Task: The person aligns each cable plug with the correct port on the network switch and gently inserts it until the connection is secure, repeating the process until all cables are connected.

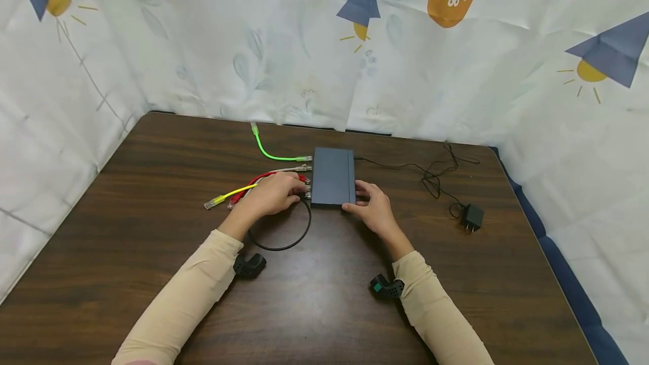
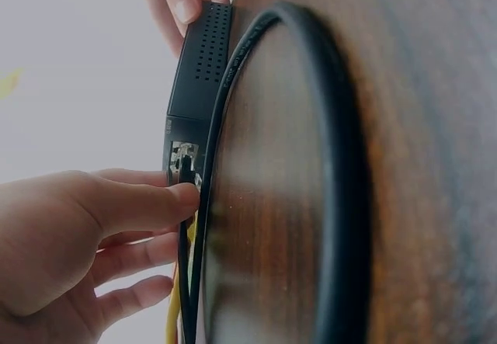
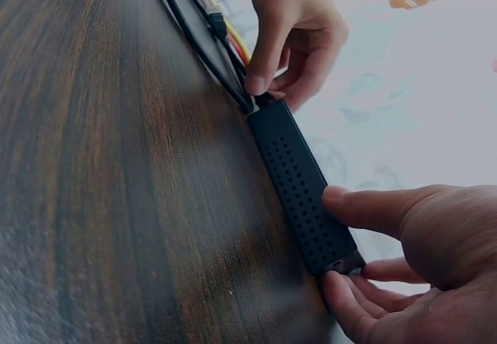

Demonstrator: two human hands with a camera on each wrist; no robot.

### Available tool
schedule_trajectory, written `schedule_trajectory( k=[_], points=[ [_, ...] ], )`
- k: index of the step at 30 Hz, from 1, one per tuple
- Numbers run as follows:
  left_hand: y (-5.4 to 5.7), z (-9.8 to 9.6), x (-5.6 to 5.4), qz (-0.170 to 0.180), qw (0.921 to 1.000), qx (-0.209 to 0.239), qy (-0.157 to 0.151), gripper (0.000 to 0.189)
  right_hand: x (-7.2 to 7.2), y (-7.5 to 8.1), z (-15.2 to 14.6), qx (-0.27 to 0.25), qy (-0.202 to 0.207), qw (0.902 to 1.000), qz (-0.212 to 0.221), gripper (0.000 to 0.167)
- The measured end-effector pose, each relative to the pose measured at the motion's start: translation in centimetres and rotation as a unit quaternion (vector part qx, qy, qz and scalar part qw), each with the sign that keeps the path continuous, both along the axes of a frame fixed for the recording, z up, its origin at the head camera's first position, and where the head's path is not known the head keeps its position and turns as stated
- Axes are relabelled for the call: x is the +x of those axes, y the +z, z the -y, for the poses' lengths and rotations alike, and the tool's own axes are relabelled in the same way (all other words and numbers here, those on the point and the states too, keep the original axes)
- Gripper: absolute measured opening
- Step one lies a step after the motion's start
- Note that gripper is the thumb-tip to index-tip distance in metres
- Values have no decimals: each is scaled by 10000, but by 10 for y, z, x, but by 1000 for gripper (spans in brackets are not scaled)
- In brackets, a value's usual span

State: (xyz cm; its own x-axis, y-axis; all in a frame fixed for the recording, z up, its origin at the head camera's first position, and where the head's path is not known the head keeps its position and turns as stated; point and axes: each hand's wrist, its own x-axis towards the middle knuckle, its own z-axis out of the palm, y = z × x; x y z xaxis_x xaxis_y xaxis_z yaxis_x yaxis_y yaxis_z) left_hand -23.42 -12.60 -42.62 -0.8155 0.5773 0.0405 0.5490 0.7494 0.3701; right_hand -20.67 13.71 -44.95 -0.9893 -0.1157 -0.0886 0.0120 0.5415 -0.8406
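The left hand (image 1: 276, 191), near the centre of the head view, has thumb and forefinger closed in a narrow pinch on a round black cable (image 2: 344, 173), right beside a metal-lined port; the left wrist view shows its other fingers loosely bent. The right hand (image 1: 374, 207), just right of centre, grips the lower right corner of a flat, dark grey rectangular box (image 1: 332, 178), thumb and fingers on different sides of it.

The box lies flat on the brown wood-grain table (image 1: 314, 308), in the middle of the frame. Its near side, seen from both wrists, is black with rows of small round holes. Along its left edge are the ends of a bright green cable (image 1: 281, 159), a greyish-white cable (image 1: 289, 169) and a red cable (image 1: 261, 177). The black cable loops toward the lower centre. A thin black cord (image 1: 385, 166) leaves the right edge.
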Motion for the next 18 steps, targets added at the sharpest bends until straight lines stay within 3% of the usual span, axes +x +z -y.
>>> schedule_trajectory(
  k=[18],
  points=[
    [-3,0,-2,-205,9998,26,37,22,0,1,0,-80,-18,9999,84,71]
  ],
)
